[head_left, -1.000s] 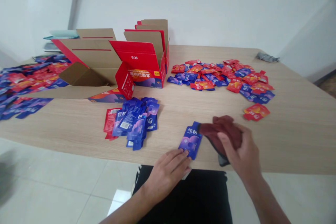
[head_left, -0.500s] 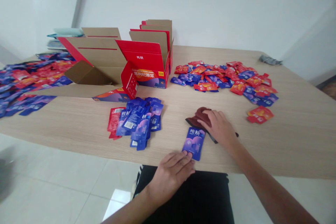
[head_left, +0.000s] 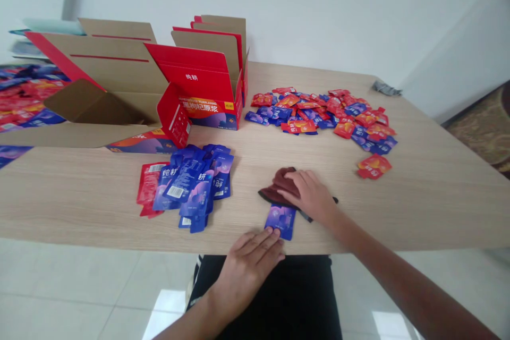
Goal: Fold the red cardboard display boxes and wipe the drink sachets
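Observation:
A blue-purple pouch lies flat near the table's front edge. The fingertips of my left hand rest on its lower edge, the fingers stretched out flat. My right hand has its fingers closed on a bunched brown cloth with a dark edge. This cloth covers the upper part of the pouch. To the left, a loose pile of blue pouches overlaps red pouches.
Open red cartons stand at the back left, flaps up. Behind them is another heap of pouches. Red and blue pouches are spread at the back right, with a single red pouch nearer. A grey crumpled piece lies at the far corner.
My right hand has brought the cloth down over the pouch's upper part, hiding its printed characters. My left fingertips stay on the lower edge. The view has shifted to the right.

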A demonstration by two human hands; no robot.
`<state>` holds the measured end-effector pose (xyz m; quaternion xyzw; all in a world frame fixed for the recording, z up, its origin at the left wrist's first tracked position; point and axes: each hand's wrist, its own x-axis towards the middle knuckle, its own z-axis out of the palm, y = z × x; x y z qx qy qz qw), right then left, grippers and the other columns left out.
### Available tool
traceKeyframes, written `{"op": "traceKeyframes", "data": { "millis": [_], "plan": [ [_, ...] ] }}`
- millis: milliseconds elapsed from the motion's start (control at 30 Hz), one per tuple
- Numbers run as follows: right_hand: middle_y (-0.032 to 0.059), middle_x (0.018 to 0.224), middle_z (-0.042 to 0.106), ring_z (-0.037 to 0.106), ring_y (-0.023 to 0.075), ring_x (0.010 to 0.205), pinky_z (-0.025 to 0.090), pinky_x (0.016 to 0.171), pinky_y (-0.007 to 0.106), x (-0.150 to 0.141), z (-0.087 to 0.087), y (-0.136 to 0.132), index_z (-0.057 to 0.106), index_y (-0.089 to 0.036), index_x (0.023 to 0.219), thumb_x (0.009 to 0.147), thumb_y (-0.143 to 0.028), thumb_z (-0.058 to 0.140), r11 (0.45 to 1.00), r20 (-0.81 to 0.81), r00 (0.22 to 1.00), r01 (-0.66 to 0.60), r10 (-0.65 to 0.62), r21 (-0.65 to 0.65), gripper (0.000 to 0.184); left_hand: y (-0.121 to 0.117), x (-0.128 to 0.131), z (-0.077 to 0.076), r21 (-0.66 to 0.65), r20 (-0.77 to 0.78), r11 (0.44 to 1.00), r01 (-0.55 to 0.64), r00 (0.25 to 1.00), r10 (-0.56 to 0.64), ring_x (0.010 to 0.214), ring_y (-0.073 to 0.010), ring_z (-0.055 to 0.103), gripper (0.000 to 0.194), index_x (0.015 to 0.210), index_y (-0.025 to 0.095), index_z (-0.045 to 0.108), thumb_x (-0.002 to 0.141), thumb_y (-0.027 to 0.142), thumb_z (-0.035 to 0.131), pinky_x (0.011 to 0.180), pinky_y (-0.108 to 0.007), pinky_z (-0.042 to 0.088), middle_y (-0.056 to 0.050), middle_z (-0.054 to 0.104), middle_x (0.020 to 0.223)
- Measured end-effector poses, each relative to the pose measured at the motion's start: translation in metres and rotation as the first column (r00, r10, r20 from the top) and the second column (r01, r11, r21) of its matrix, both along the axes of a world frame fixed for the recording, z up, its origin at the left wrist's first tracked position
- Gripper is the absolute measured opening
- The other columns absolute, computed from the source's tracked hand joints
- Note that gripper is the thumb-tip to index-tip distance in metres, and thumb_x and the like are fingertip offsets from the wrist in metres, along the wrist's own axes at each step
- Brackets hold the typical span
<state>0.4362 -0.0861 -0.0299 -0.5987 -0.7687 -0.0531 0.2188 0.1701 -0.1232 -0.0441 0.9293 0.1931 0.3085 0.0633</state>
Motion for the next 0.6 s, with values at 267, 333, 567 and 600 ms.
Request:
{"op": "traceKeyframes", "data": {
  "millis": [267, 333, 567, 600],
  "plan": [
    [0.0136, 0.113, 0.066, 0.062, 0.0301, 0.105, 0.053, 0.091, 0.046, -0.003, 0.040, -0.006, 0.056, -0.020, 0.126, 0.100, -0.053, 0.059, 0.963, -0.142, 0.974, 0.202, -0.178, 0.178, 0.042, 0.001, 0.002, -0.006, -0.008, 0.058, 1.000, -0.015, 0.998, 0.016, 0.120, -0.0176, 0.071, 0.022, 0.123, 0.021, 0.071, 0.107, 0.027, 0.058, 0.106, -0.033, 0.054, -0.002, 0.076, 0.127],
    [0.0116, 0.113, 0.067, 0.062, 0.0279, 0.104, 0.053, 0.091, 0.044, -0.023, 0.039, -0.028, 0.056, -0.022, 0.125, 0.099, -0.051, 0.061, 0.996, -0.136, 0.990, 0.034, -0.023, 0.083, 0.039, 0.000, 0.002, -0.006, -0.025, 0.046, 1.000, -0.019, 0.999, 0.020, 0.118, -0.0177, 0.072, 0.021, 0.122, 0.021, 0.072, 0.106, 0.026, 0.059, 0.106, -0.033, 0.054, -0.002, 0.077, 0.125],
    [0.0108, 0.112, 0.068, 0.062, 0.0281, 0.105, 0.054, 0.092, 0.046, -0.019, 0.002, -0.021, 0.060, -0.022, 0.121, 0.098, -0.050, 0.063, 0.998, -0.040, 0.998, -0.051, 0.049, -0.046, 0.036, 0.000, 0.002, -0.002, -0.039, 0.043, 0.999, -0.008, 0.999, 0.009, 0.117, -0.0182, 0.072, 0.021, 0.121, 0.021, 0.071, 0.108, 0.026, 0.056, 0.103, -0.032, 0.054, -0.002, 0.076, 0.127],
    [0.0112, 0.112, 0.068, 0.061, 0.0286, 0.104, 0.054, 0.092, 0.046, -0.010, 0.001, -0.009, 0.060, -0.022, 0.122, 0.099, -0.051, 0.061, 0.999, -0.018, 1.000, -0.011, 0.010, -0.031, 0.038, 0.000, 0.002, -0.002, -0.032, 0.053, 0.999, -0.007, 0.999, 0.009, 0.119, -0.0181, 0.071, 0.021, 0.122, 0.021, 0.071, 0.108, 0.025, 0.055, 0.103, -0.032, 0.053, -0.002, 0.075, 0.128]
  ]
}}
